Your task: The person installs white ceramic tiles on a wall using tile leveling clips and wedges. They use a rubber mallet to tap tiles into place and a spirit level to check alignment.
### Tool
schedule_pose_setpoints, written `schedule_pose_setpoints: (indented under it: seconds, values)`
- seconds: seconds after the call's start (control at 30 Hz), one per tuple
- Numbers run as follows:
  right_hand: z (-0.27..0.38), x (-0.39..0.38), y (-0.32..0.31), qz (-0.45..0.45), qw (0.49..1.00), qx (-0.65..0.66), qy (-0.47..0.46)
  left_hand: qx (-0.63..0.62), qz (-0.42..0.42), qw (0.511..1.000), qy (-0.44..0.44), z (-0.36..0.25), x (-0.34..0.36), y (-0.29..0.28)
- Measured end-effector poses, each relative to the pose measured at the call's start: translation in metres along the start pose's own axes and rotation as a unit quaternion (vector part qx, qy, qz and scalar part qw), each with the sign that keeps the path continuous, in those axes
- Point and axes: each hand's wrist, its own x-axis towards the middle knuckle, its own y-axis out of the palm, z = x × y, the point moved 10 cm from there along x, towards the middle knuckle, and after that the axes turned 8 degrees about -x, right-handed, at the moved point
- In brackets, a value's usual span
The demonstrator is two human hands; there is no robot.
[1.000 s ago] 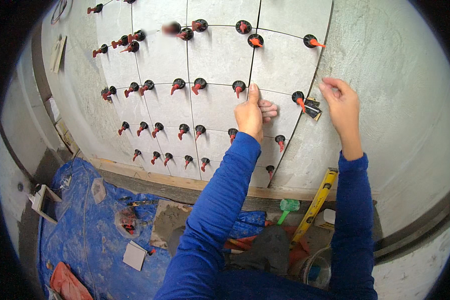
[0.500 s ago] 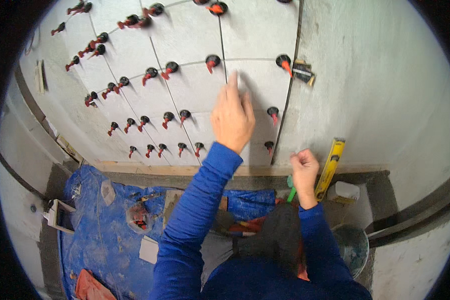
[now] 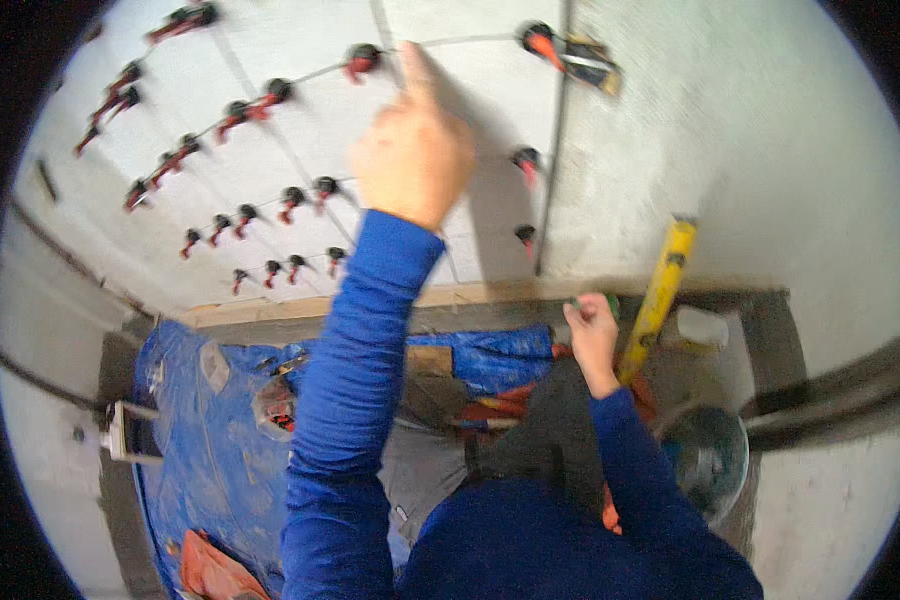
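Pale wall tiles (image 3: 490, 95) stand before me, with black-and-red levelling clips (image 3: 363, 60) along their joints. My left hand (image 3: 415, 160) is raised against them, its index finger stretched to the joint crossing right of one clip and the other fingers curled in; it holds nothing. Lower down, my right hand (image 3: 594, 332) hovers in front of the wall's foot with thumb and fingers pinched. A small dark bit shows at its fingertips, too blurred to name. Beside that hand is a green object (image 3: 612, 305), partly hidden. An orange-handled clip (image 3: 540, 42) sits at the tiles' right edge.
A yellow spirit level (image 3: 662, 290) leans on the bare wall at right, near a white container (image 3: 703, 328) and a bucket (image 3: 715, 465). A wooden strip (image 3: 500, 292) runs under the tiles. Blue tarp (image 3: 200, 450) covers the floor at left, bearing a bag of red pieces (image 3: 275, 405).
The view has tipped downward, so the tiles sit higher in it. My left fingertip has moved slightly up to the joint crossing. My right hand has dropped below the wooden strip.
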Motion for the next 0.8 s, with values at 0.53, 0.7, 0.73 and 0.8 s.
schedule_pose_setpoints:
  seconds: [0.53,0.7,0.73,0.8]
  values:
    - [-0.241,-0.021,0.053,0.076,0.953,-0.176,0.235,-0.041,-0.009,0.998,0.055,-0.009,0.009,-0.005]
    - [-0.162,-0.024,0.016,0.015,0.978,-0.167,0.123,-0.065,0.012,0.997,0.045,-0.005,0.010,-0.003]
    - [-0.139,-0.026,0.004,0.014,0.975,-0.183,0.122,-0.065,0.004,0.997,0.052,-0.005,0.009,-0.003]
    - [-0.058,-0.022,-0.024,-0.014,0.986,-0.164,-0.008,-0.079,-0.018,0.995,0.054,-0.001,0.008,-0.002]
